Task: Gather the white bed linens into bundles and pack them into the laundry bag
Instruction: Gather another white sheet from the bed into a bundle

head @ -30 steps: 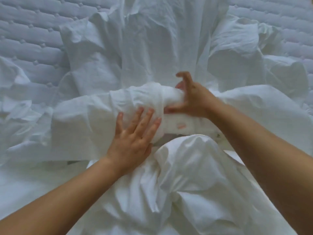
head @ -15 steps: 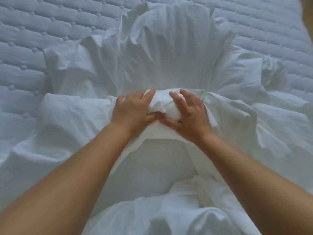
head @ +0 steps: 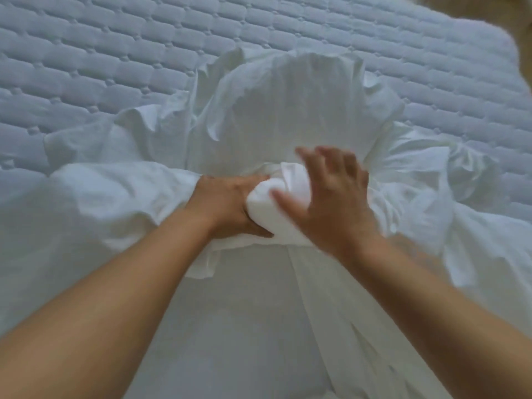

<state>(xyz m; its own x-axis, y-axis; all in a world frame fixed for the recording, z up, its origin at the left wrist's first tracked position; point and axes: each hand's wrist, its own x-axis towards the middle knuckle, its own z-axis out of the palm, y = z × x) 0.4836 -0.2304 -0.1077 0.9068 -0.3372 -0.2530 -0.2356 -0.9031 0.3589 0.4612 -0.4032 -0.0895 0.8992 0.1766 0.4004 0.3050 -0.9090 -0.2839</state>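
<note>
While the left hand (head: 227,204) clenches round a knot (head: 273,197) of the white bed linens (head: 288,110) near the middle, the right hand (head: 334,203), blurred, hovers over it, fingers spread and released. Loose cloth fans across the quilted mattress (head: 144,53) far and to both sides. Held one-handed, the knot could spring apart, and trailing folds could drag. No laundry bag shows.

A quilted white mattress (head: 144,53) fills the view — brownish floor (head: 495,10) past its far corner.
</note>
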